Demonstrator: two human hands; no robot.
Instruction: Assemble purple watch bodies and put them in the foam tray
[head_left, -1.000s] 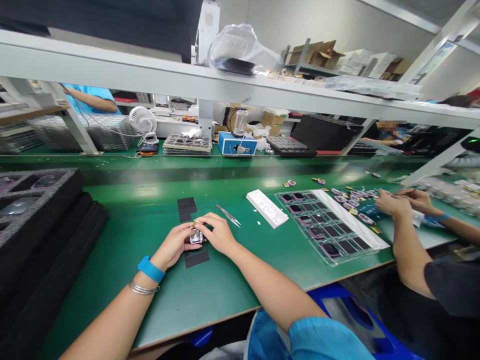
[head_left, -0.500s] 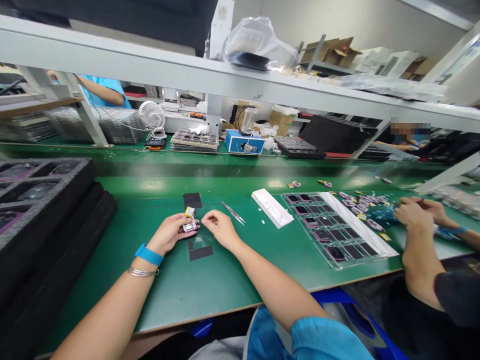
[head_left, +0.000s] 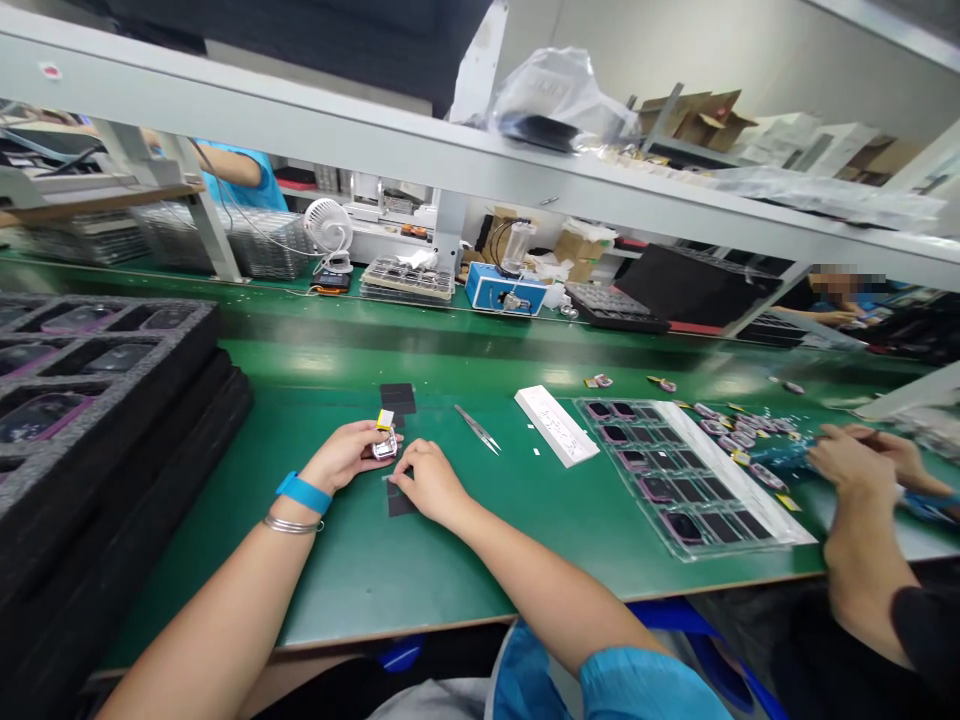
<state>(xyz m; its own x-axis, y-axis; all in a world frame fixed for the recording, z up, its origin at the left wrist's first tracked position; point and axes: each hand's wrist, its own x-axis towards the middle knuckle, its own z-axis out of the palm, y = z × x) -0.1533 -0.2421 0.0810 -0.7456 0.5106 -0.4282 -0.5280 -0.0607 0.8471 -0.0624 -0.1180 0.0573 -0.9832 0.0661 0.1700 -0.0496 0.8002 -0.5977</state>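
Note:
In the head view my left hand (head_left: 349, 455) is closed around a small, pale purple watch-like housing (head_left: 385, 445) with a yellow-edged battery (head_left: 385, 420) sticking up from it. Just to the right and slightly lower, my right hand (head_left: 429, 480) has thumb and forefinger pinched together; whatever is between them is too small to make out. Its fingertips are over the edge of a dark sheet (head_left: 400, 502) on the green table, and I cannot tell whether they touch it. Another dark sheet (head_left: 397, 398) lies beyond my left hand. Steel tweezers (head_left: 478, 430) rest to the right.
A white block (head_left: 556, 426) and a clear tray (head_left: 679, 478) of dark rectangles and purple frames lie right. Several loose housings (head_left: 742, 430) are near a co-worker's hands (head_left: 855, 460). Stacked black foam trays (head_left: 127, 420) stand left; a shelf beam (head_left: 420, 160) crosses above.
My right hand has moved down and slightly left, over the lower dark sheet. My left hand still holds the housing. The whole view has shifted a little.

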